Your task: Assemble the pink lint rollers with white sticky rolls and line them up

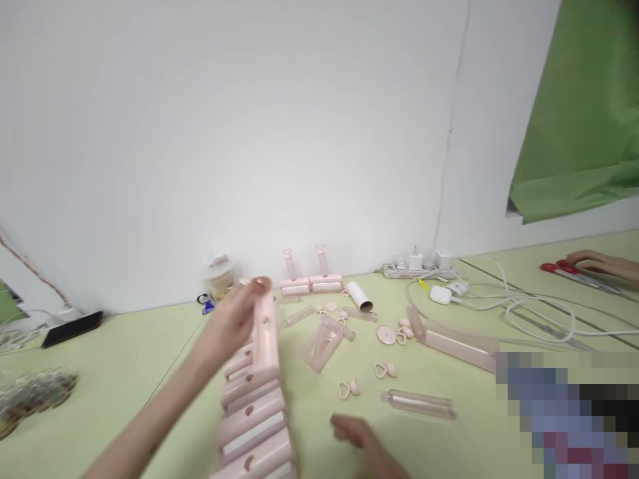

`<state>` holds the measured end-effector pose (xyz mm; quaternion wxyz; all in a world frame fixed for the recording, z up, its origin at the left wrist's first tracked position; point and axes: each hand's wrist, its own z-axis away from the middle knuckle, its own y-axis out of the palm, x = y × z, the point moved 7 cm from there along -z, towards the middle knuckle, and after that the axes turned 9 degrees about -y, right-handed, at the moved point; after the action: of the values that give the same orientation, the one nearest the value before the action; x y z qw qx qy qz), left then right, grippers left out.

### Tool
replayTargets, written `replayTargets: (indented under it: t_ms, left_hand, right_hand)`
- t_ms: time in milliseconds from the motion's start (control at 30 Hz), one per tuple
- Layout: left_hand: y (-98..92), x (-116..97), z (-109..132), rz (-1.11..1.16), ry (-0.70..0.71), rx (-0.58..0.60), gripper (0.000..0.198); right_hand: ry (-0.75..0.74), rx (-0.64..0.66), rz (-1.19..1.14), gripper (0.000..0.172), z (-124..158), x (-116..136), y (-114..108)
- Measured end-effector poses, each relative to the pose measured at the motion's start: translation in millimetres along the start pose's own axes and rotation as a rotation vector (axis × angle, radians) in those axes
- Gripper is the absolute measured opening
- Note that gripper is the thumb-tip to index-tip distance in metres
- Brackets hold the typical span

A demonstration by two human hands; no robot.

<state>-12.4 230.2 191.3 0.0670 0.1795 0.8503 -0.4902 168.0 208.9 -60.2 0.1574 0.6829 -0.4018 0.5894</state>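
My left hand (243,307), closed, grips the upper end of a pale pink plastic holder (266,339) with a round hole in its face. The held holder is raised at a tilt over the far end of a row of similar pink holders (257,412), which runs toward me. My right hand (353,431) hovers low over the table with fingers loosely apart and nothing visible in them. Just beyond it lie a pink heart-shaped ring cap (349,388) and another heart cap (385,370). To its right rests a clear pink tube (421,404).
Two assembled pink pieces (326,283) stand by the wall, near a white roll (359,297). A long pink part (456,346), white cables (539,313) and a power strip (418,271) lie right. A phone (72,329) lies left. Another person's hand (602,263) is beside red-handled scissors (566,267).
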Motion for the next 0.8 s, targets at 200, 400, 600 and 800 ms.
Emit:
replayTargets:
  t_ms: [200,400,600,800]
  left_hand:
    - [97.1,-88.1,78.9,0.199,-0.146,0.402,0.032]
    - [174.8,-103.2,113.3,-0.118,0.058,0.488,0.059]
    - [190.9,-101.6,140.0,-0.159,0.351,0.425,0.029]
    - [175.2,-82.0,135.0,-0.070,0.184,0.427,0.038]
  right_hand:
    - [0.204,-0.019,-0.569,0.068,9.6,43.6,-42.3]
    - [0.380,-0.084,-0.012,0.057,37.8,50.4,-85.4]
    - [0.130,0.021,0.550,0.036,33.3,72.9,-116.4]
    - [0.027,0.203,0.845,0.043,26.5,62.6,-87.2]
